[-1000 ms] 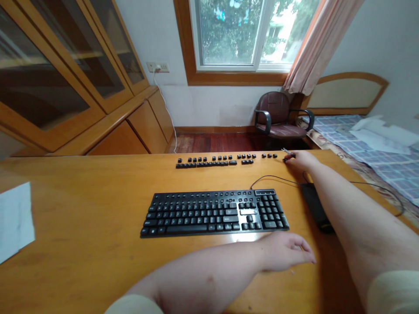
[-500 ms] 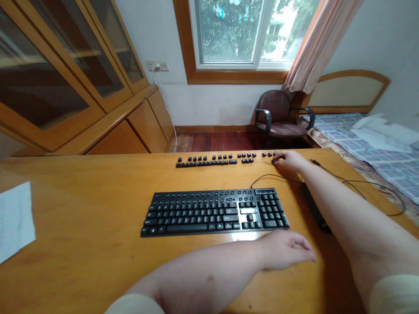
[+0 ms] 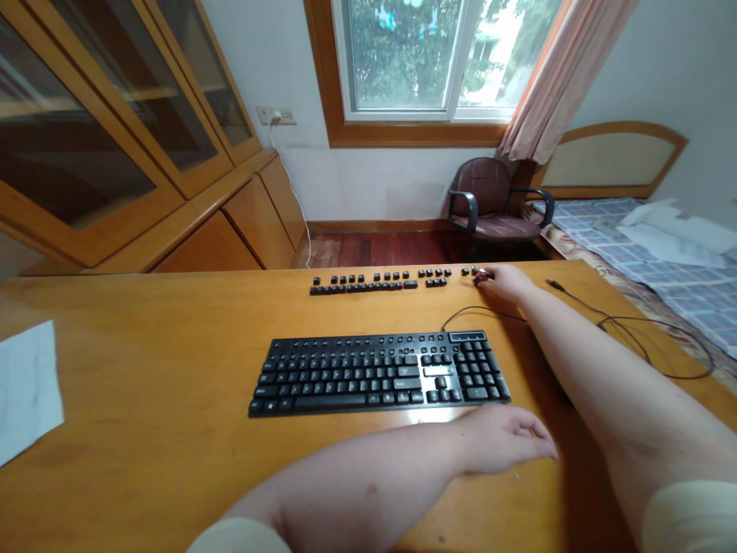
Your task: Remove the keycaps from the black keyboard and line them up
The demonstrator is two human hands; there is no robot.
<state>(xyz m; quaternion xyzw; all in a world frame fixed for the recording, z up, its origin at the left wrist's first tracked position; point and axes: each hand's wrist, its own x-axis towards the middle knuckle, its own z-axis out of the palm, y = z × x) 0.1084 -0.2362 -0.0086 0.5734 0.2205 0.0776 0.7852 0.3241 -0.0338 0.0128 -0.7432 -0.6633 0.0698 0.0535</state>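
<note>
My right hand (image 3: pixel 505 284) is at the far edge of the desk, closed on a small tool (image 3: pixel 484 273) with a dark body and a shiny end pointing left. The tool is too small to name for certain. Its tip is beside the right end of two rows of loose black keycaps (image 3: pixel 374 288). My left hand (image 3: pixel 507 439) rests on the desk in front of the keyboard's right end, fingers loosely bent, apart and holding nothing. Between the hands and the rows lies a black keyboard (image 3: pixel 345 401); its upper rows show bare key posts, while the lower rows carry keycaps.
A black cable (image 3: pixel 622 316) with a plug loops over the desk's right side. White paper (image 3: pixel 28 392) lies at the left edge. Beyond the wooden desk (image 3: pixel 155 346) stand an armchair (image 3: pixel 489 196), a bed (image 3: pixel 679 253) and a glass-fronted cabinet (image 3: pixel 190 184).
My right hand has shifted slightly left along the keycap rows, carrying the tool with it. My left hand and the keyboard have stayed essentially in place.
</note>
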